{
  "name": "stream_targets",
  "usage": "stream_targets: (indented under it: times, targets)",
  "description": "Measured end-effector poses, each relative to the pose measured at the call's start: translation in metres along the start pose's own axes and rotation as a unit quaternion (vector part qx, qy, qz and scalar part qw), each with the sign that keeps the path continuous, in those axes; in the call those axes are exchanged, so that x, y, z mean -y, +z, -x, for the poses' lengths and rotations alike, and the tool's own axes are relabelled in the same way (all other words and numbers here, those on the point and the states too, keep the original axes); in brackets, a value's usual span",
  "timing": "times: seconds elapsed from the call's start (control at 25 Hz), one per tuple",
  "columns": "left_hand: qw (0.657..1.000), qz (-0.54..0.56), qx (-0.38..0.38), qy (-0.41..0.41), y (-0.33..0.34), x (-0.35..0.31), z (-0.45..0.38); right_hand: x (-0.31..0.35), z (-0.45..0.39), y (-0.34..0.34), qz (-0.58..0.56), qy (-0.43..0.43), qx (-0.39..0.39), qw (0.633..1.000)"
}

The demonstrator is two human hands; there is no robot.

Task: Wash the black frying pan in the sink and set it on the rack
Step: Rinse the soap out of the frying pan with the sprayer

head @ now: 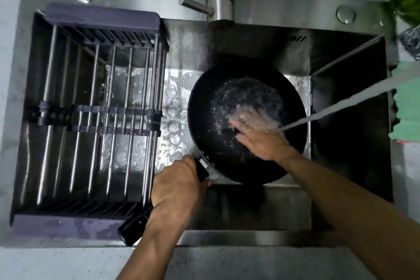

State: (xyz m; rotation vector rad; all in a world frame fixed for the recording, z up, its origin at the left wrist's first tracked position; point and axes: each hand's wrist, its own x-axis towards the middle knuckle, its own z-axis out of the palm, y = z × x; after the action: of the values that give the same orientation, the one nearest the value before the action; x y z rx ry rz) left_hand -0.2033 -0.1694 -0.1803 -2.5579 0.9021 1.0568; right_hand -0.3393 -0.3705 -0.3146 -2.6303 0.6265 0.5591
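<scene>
The black frying pan sits in the sink, right of centre, with a stream of water landing in its bowl from about 2 o'clock. The right hand lies flat inside the pan, fingers spread and blurred, rubbing the wet floor under the stream; it pinches nothing that I can see (no sponge or cloth shows under it). The left hand is wrapped tight around the pan's handle, whose end pokes out below the wrist.

What matters for the move to come: the handle runs from the bowl toward 7 o'clock, so the pan's long axis points down-left, and the rack fills the left part of the sink, at 9 o'clock from the pan, just beside the left hand. That hand is the nearer 1 and already has the handle, so I judge it would carry the pan leftward once rinsing is done. The washing step looks underway; the rack holds nothing yet.
</scene>
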Motion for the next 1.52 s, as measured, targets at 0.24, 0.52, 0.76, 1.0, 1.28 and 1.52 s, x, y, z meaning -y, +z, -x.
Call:
stream_targets:
  times: [0.24, 0.52, 0.76, 1.0, 1.28, 1.52]
  targets:
    - [1.0, 0.012, -0.02, 0.003, 0.004, 0.002, -0.003, 0.087, -0.06, 0.013, -0.126, 0.062, -0.079, 0.987]
    - [0.999, -0.022, -0.028, 0.015, 0.006, 0.002, -0.004, 0.045, -0.06, 0.0, -0.067, 0.308, -0.102, 0.943]
    - [1.0, 0.006, -0.015, -0.001, 0.003, 0.002, -0.003, 0.082, 0.007, -0.005, -0.181, -0.043, 0.093, 0.978]
    - [0.994, -0.055, -0.083, 0.034, -0.004, -0.005, 0.02, 0.024, 0.108, -0.124, -0.168, 0.184, 0.213, 0.945]
    - [0.987, -0.122, -0.095, 0.048, -0.013, -0.019, 0.038, 0.053, 0.168, -0.285, -0.398, 0.09, -0.359, 0.84]
    - [0.996, -0.008, -0.063, 0.067, -0.047, -0.012, 0.06, 0.077, 0.152, -0.362, -0.177, 0.118, -0.305, 0.928]
